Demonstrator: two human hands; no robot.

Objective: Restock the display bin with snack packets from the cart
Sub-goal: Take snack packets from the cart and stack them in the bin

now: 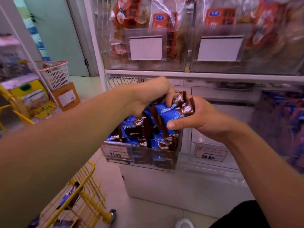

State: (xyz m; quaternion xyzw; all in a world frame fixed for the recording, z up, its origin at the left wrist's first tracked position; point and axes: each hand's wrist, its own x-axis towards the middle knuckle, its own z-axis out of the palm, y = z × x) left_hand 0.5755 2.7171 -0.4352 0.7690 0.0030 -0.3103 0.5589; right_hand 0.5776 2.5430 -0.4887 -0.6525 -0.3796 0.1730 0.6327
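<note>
Blue-and-brown snack packets [171, 112], one bunch, grasped by curled fingers of both left hand [151, 94] and right hand [202, 119] above the clear display bin [141, 157], itself heaped with like packets; yellow cart [85, 193] at floor left

The snack packets [169, 115] are bright blue with dark brown ends, white lettering and a white-and-brown swirl at one corner. The display bin [141, 159] is clear plastic; its price tag [115, 152] at 7 o'clock is white with a red border and black digits. A like tag [210, 154] sits on the clear bin at 4 o'clock. The cart [85, 191] at 7 o'clock is yellow wire, holding more blue-and-brown packets. At 12 o'clock, orange-red packs [166, 32] with blue oval logos sit behind blank white label cards [145, 47]. At 10 o'clock, a white lattice basket [56, 74] has a red rim above a brown carton [66, 97].
</note>
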